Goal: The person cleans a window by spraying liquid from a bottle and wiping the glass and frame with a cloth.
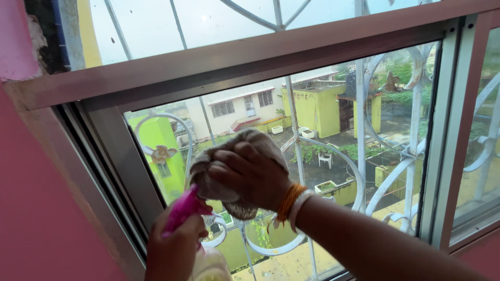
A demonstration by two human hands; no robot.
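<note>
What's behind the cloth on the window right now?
The cloth, pressed by the right hand, hides the pane beneath it. Around it, a white curved grille shows through; left hand holds a pink spray bottle.

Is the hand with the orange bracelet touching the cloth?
Touching. The head view shows the right hand with its fingers pressed over the bunched cloth against the window pane.
</note>
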